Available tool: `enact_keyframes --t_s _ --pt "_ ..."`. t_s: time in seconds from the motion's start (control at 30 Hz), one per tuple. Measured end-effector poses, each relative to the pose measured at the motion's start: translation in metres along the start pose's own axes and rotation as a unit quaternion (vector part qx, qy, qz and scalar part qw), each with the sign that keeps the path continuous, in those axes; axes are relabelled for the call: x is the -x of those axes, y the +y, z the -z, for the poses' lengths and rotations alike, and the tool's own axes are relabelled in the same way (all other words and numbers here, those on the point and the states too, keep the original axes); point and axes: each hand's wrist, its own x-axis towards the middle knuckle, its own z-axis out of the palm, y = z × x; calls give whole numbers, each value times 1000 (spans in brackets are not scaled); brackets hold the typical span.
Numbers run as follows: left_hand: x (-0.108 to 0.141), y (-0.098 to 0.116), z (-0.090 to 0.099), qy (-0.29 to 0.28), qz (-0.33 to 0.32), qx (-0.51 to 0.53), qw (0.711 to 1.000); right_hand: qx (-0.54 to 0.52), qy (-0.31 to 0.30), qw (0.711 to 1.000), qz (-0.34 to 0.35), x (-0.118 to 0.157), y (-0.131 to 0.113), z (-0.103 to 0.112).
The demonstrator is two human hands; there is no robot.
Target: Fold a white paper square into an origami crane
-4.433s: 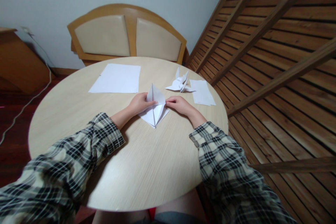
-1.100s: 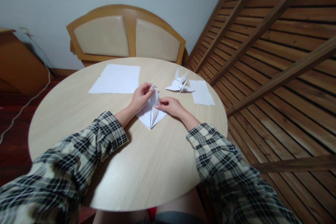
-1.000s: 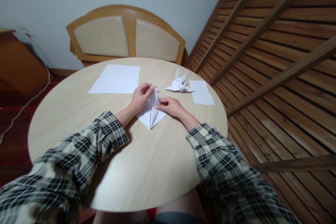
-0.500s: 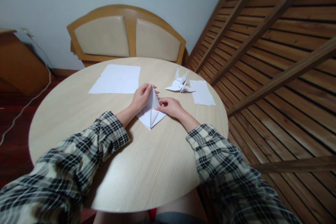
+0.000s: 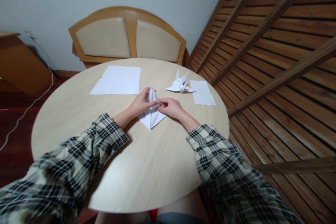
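A folded white paper (image 5: 150,119) lies on the table between my hands, its lower point toward me and its upper part raised. My left hand (image 5: 143,103) grips it from the left, the thumb stretched across its middle and the other fingers behind the raised part. On the right edge, my right hand (image 5: 170,107) pinches the paper near the left thumb's tip. Some fingertips are hidden behind the paper. A folded paper crane (image 5: 180,84) stands just beyond my right hand.
White sheets (image 5: 118,80) lie at the back left of the round wooden table (image 5: 147,168). Smaller paper pieces (image 5: 202,92) are near its right edge. A padded wooden headboard-like panel (image 5: 128,35) stands behind, and a slatted wooden wall (image 5: 275,77) rises at right.
My left thumb has come down from the paper's top across its middle, toward my right fingers. The paper's upper part now looks bent open. My right hand has barely moved.
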Motion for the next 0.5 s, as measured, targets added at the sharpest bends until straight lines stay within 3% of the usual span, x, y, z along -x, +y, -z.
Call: enact_keyframes --t_s 0.27,0.5 --pt "1 2 5 -43 6 -54 998 -144 -129 980 45 -2 21 13" --pt "2 0 11 -88 18 -67 994 -172 -96 980 32 -5 22 12"
